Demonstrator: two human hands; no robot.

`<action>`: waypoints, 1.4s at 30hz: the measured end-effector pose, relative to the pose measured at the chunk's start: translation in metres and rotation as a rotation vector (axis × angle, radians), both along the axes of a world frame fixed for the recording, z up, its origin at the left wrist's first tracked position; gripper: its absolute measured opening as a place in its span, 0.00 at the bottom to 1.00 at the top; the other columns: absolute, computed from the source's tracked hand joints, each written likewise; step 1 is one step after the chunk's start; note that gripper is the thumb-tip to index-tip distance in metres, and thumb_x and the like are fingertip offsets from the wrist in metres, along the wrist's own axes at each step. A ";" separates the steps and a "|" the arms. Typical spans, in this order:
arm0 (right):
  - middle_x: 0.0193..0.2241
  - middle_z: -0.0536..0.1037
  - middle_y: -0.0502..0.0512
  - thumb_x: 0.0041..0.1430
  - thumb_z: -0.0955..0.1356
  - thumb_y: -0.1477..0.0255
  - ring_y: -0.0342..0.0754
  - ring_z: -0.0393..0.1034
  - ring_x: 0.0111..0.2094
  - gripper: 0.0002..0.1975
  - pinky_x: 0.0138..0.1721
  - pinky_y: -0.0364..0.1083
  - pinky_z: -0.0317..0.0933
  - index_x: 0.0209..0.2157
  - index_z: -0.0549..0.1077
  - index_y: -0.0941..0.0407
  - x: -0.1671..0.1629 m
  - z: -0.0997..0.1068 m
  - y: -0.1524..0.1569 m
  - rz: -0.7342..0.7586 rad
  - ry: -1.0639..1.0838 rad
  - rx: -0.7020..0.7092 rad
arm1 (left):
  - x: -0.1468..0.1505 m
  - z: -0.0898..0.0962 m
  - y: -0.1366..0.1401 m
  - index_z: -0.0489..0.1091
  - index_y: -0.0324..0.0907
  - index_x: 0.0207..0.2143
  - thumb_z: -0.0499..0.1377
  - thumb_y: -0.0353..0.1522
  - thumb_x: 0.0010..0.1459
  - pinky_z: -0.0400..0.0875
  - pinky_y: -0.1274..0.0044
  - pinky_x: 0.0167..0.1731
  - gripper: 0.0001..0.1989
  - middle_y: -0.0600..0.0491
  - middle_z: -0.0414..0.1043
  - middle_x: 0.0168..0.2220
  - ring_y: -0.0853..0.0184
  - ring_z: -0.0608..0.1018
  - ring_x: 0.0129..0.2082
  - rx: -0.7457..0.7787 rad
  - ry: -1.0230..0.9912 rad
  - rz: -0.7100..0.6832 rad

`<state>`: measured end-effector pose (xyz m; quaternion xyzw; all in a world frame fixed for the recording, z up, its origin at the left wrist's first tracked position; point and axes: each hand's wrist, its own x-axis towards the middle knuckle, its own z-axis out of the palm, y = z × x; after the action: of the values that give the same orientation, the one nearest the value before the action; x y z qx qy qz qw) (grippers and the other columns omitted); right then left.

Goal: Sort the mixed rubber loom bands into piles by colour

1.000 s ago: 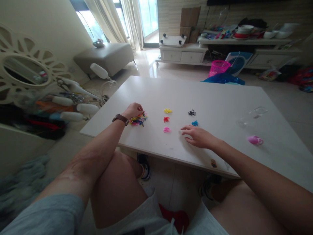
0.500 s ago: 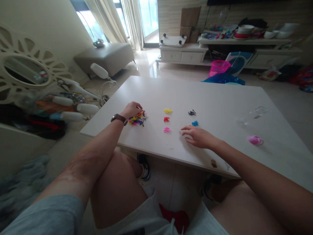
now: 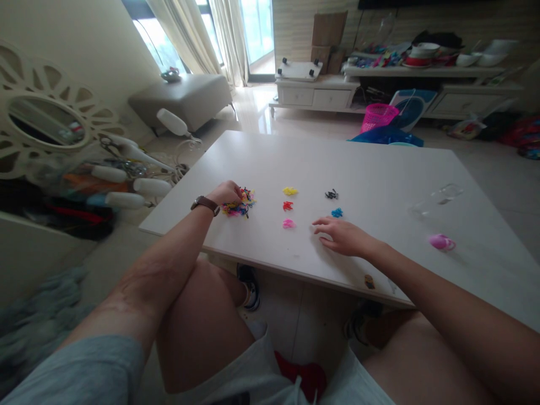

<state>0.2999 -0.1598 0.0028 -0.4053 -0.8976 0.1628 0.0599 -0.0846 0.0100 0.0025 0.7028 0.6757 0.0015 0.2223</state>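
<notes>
My left hand (image 3: 228,193), a brown-strapped watch on its wrist, reaches into a mixed heap of small coloured bands (image 3: 237,210). Its fingers are curled together at the heap's upper side; what they pinch is too small to make out. My right hand (image 3: 337,233) lies on the white table (image 3: 253,160), fingers apart and holding nothing. Just beyond it is a little blue pile (image 3: 337,212), with a black pile (image 3: 332,194) farther back. Between my hands, a yellow pile (image 3: 290,191), a red pile (image 3: 287,206) and a pink pile (image 3: 289,224) form a column.
On the table's right side lie a clear container (image 3: 447,194) and a pink-purple object (image 3: 441,242). A small dark-and-gold item (image 3: 369,282) sits by the near edge. Beyond the table stand a pink basket (image 3: 379,116) and a low cabinet (image 3: 314,95). White lamp shades (image 3: 152,187) are at left.
My left hand has shifted slightly down, and its fingers have curled further into the mixed heap. The right hand and the sorted piles stay where they were.
</notes>
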 end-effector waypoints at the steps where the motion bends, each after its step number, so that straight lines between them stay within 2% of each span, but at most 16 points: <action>1: 0.55 0.76 0.62 0.62 0.65 0.74 0.59 0.71 0.54 0.11 0.53 0.58 0.67 0.41 0.79 0.55 0.000 0.001 0.000 -0.001 -0.003 -0.003 | 0.001 0.001 -0.001 0.80 0.42 0.29 0.69 0.31 0.38 0.66 0.79 0.23 0.11 0.52 0.77 0.25 0.65 0.75 0.25 -0.001 0.011 0.010; 5: 0.54 0.76 0.61 0.63 0.65 0.74 0.59 0.71 0.54 0.11 0.52 0.57 0.68 0.41 0.79 0.54 0.000 0.002 -0.001 -0.005 0.003 -0.007 | 0.004 0.007 -0.003 0.81 0.41 0.31 0.68 0.31 0.41 0.67 0.77 0.26 0.10 0.51 0.77 0.26 0.65 0.74 0.26 0.028 0.029 0.042; 9: 0.54 0.76 0.62 0.62 0.65 0.75 0.60 0.71 0.54 0.11 0.53 0.57 0.67 0.41 0.79 0.55 0.000 0.001 -0.001 -0.008 0.015 -0.006 | 0.003 0.010 -0.002 0.81 0.41 0.35 0.67 0.32 0.44 0.68 0.78 0.27 0.13 0.50 0.79 0.30 0.65 0.75 0.27 0.101 -0.001 0.043; 16: 0.54 0.76 0.63 0.62 0.65 0.75 0.60 0.71 0.54 0.10 0.54 0.58 0.67 0.41 0.79 0.56 0.000 0.000 0.000 0.006 0.002 -0.014 | 0.002 0.003 -0.002 0.81 0.40 0.36 0.66 0.32 0.45 0.68 0.79 0.28 0.13 0.49 0.80 0.33 0.65 0.77 0.31 0.122 -0.033 -0.032; 19: 0.54 0.76 0.62 0.62 0.65 0.74 0.59 0.71 0.54 0.10 0.53 0.57 0.67 0.41 0.79 0.55 0.000 0.000 0.000 0.002 0.000 -0.014 | 0.004 -0.001 -0.002 0.80 0.39 0.39 0.67 0.31 0.43 0.69 0.79 0.29 0.17 0.49 0.80 0.35 0.66 0.77 0.31 0.134 -0.049 -0.074; 24: 0.55 0.76 0.62 0.62 0.65 0.75 0.59 0.71 0.54 0.10 0.53 0.57 0.67 0.41 0.79 0.55 -0.001 0.002 -0.001 0.003 -0.011 -0.023 | 0.011 -0.002 -0.004 0.78 0.40 0.48 0.65 0.31 0.45 0.69 0.79 0.32 0.24 0.49 0.79 0.37 0.66 0.77 0.32 0.235 -0.080 -0.119; 29: 0.54 0.76 0.62 0.62 0.65 0.75 0.60 0.71 0.54 0.10 0.53 0.57 0.67 0.40 0.79 0.55 -0.002 0.003 -0.001 0.006 0.009 -0.028 | 0.016 -0.002 -0.006 0.81 0.39 0.41 0.63 0.32 0.48 0.68 0.78 0.32 0.16 0.48 0.79 0.35 0.65 0.77 0.33 0.214 -0.025 -0.159; 35: 0.53 0.77 0.61 0.61 0.66 0.76 0.59 0.72 0.52 0.10 0.52 0.57 0.68 0.40 0.80 0.54 -0.003 0.004 -0.002 -0.010 0.032 -0.024 | 0.015 0.001 -0.007 0.80 0.40 0.32 0.65 0.33 0.46 0.70 0.77 0.33 0.09 0.47 0.80 0.34 0.63 0.77 0.33 0.218 -0.025 -0.099; 42: 0.53 0.77 0.61 0.61 0.66 0.76 0.59 0.72 0.53 0.10 0.53 0.56 0.67 0.40 0.79 0.54 -0.002 0.003 -0.002 -0.008 0.026 -0.033 | 0.011 0.008 -0.007 0.81 0.39 0.31 0.66 0.33 0.48 0.70 0.76 0.34 0.08 0.48 0.79 0.29 0.64 0.77 0.30 0.198 -0.069 -0.030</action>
<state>0.2977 -0.1620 0.0059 -0.4077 -0.8923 0.1826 0.0656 -0.0733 0.0029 0.0109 0.7311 0.6534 0.0891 0.1750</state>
